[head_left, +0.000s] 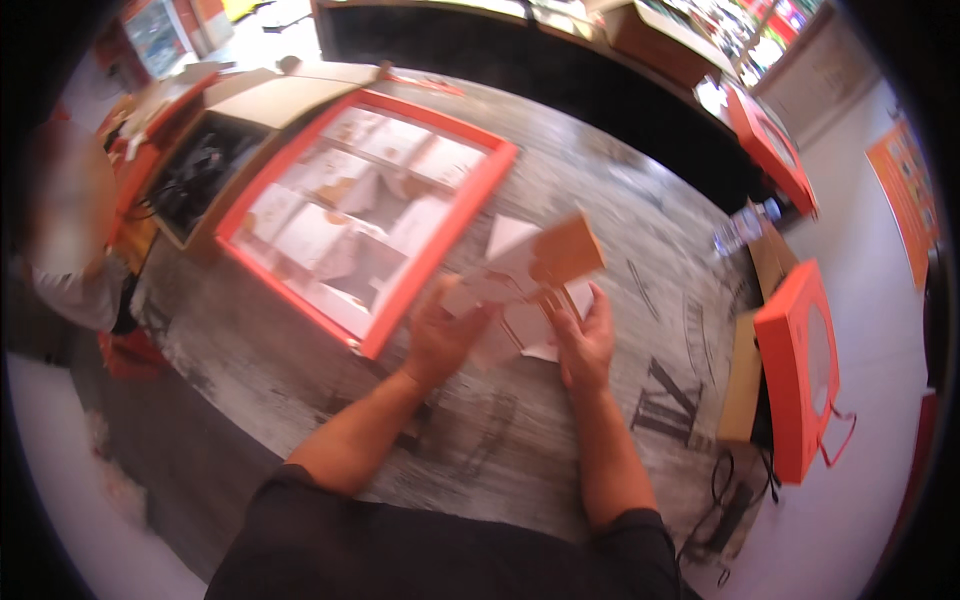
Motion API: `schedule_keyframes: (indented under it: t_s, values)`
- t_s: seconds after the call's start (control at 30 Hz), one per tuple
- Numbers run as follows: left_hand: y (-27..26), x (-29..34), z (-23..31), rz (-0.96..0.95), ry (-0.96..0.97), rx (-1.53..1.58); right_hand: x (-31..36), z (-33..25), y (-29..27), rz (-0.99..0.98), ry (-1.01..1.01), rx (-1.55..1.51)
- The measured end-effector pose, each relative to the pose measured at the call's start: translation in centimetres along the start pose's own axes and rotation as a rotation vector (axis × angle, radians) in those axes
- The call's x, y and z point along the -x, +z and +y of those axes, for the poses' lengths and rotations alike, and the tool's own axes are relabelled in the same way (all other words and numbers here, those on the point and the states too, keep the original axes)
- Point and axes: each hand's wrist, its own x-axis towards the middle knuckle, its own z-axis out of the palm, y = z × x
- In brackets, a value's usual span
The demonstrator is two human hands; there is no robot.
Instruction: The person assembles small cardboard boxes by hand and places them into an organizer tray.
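Note:
Between my two hands is a small folding carton, pale pink-white with a brown-orange panel, tilted above the table. My left hand grips its left side, fingers curled round the edge. My right hand holds its lower right side, thumb on the near face. Motion blurs the carton, and its inside does not show clearly. Behind it a white piece of card shows in part. To the left lies a large red-framed gift box, divided into compartments with several small white cartons in them.
An open cardboard box with dark contents stands beyond the gift box. On the right are two red boxes, a clear plastic bottle and black cables with a power strip. Another person is at the left edge.

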Motion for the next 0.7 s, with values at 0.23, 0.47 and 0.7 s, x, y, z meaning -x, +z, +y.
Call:
schedule_keyframes:
  t_s: [0.23,0.47,0.7]
  values:
    - [-0.3,2.0,-0.5,-0.179,0.085,-0.248,2.4,-0.5,0.5,0.012,-0.048,0.012]
    - [-0.8,1.2,0.3,-0.215,0.237,-0.294,0.9,-1.2,-0.4,0.067,-0.096,-0.020]
    - [-1.2,0.3,1.1,-0.078,0.505,-0.590,0.2,-1.1,-1.2,0.235,-0.189,-0.052]
